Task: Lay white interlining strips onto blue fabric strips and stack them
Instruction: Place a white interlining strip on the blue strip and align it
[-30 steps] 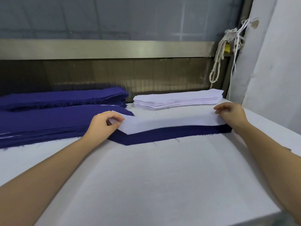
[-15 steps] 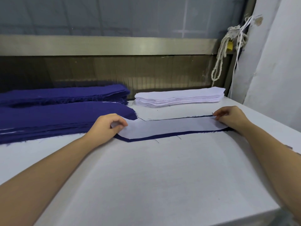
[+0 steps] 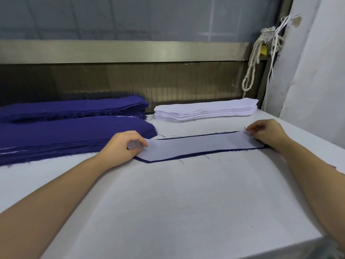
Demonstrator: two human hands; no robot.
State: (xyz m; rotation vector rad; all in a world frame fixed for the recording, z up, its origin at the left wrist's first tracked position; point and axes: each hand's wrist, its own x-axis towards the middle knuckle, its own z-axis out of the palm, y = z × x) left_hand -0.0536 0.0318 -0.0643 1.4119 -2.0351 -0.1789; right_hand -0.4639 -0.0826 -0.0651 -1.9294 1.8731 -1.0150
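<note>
White bench (image 3: 186,212) fills most of the view. Two piles of blue fabric strips at left: near blue stack (image 3: 65,135) and far blue stack (image 3: 74,107) behind it. White interlining stack (image 3: 205,110) at the back, right of centre. Mid-bench: one white interlining strip (image 3: 196,144) lies flat on one blue fabric strip (image 3: 186,156), with blue showing only as thin edges front and back. Left hand (image 3: 121,146) pinches the white strip's left end between thumb and fingers. Right hand (image 3: 267,134), fingers curled, pinches the right end at the far corner. Rope (image 3: 252,62) hangs at back right.
</note>
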